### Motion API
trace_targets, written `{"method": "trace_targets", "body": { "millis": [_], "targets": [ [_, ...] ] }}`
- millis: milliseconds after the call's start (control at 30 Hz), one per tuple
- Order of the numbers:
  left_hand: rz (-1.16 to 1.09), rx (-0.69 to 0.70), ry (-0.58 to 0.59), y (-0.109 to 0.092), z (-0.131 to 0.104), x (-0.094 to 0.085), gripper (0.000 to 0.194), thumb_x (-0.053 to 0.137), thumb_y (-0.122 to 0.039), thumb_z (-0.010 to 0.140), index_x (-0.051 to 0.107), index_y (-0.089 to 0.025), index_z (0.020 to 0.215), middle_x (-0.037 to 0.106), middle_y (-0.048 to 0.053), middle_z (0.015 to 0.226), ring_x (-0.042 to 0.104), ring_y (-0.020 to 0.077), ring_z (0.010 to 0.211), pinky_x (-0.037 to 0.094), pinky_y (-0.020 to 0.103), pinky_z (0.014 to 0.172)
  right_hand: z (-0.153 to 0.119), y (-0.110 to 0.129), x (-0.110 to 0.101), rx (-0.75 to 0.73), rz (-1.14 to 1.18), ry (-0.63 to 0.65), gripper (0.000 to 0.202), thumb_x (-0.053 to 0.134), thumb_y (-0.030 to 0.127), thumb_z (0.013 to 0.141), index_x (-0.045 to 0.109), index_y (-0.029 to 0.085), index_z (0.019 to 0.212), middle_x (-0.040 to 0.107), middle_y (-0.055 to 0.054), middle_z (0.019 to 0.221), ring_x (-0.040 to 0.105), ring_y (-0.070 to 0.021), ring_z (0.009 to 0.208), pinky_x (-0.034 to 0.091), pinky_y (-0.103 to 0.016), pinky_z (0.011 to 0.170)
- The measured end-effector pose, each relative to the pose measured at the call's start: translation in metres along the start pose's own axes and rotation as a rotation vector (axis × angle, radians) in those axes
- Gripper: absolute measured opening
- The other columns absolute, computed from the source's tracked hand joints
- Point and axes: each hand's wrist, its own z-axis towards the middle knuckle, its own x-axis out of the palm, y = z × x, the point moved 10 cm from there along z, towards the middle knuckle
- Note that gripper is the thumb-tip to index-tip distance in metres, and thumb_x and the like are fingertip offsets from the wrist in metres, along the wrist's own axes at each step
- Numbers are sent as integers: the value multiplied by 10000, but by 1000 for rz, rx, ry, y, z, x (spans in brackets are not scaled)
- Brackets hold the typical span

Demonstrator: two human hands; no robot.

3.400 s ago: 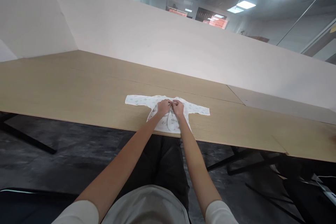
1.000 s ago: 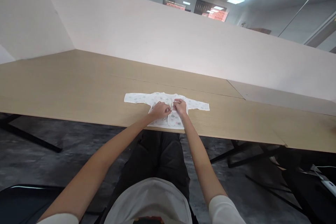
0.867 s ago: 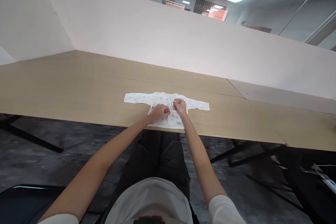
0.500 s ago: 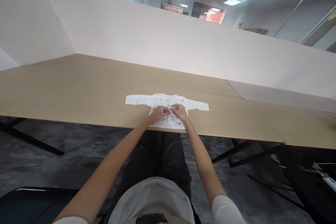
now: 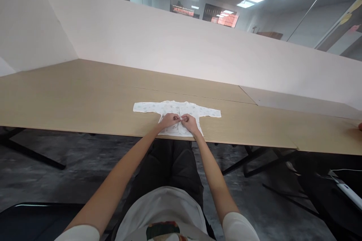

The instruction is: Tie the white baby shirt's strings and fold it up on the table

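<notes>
- A small white shirt (image 5: 172,108) with a faint print lies spread on the bench (image 5: 93,98), neck toward the wall (image 5: 169,41), hem near the front edge, a sleeve out to each side.
- The left hand (image 5: 171,119) has its fingers drawn together in a pinch, holding cloth at the middle of the shirt's front opening.
- The right hand (image 5: 189,121) meets it from the other side, fingers likewise closed on the opening's edge, the fingertips of both nearly touching.
- From where I stand, the step looks like working a fastening partway down the front; whether it is being done up or undone, I can't tell, since the fingers hide it.
- I'd judge the next move calls for a steady hold with one hand and a small push or pull with the other, keeping both edges level and the cloth flat.
</notes>
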Motion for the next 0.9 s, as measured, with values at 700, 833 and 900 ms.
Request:
{"method": "trace_targets", "body": {
  "millis": [700,833,900],
  "targets": [
    [-119,-16,-2,-2,-2,-5,216,634,-347,672,716,-167,757,630,2,662,538,127,643,422,232,623,0,-10,3,36,60,-7,136,592,208,719,643,206,845,682,22,675,613,-127,596,473,-211,564],
    [-95,-28,-38,-2,-2,-8,272,654,-385,684,731,-175,838,565,-25,622,516,117,608,398,226,591,-1,-6,3,26,59,12,133,602,243,725,654,203,841,657,26,658,587,-118,580,461,-204,559],
    [-89,-34,-35,-1,-2,-8,284,662,-351,672,735,-182,889,564,-30,629,521,119,611,401,229,596,0,-9,1,60,68,2,176,572,241,720,657,200,868,629,38,629,556,-116,537,448,-207,526]
  ]
}}
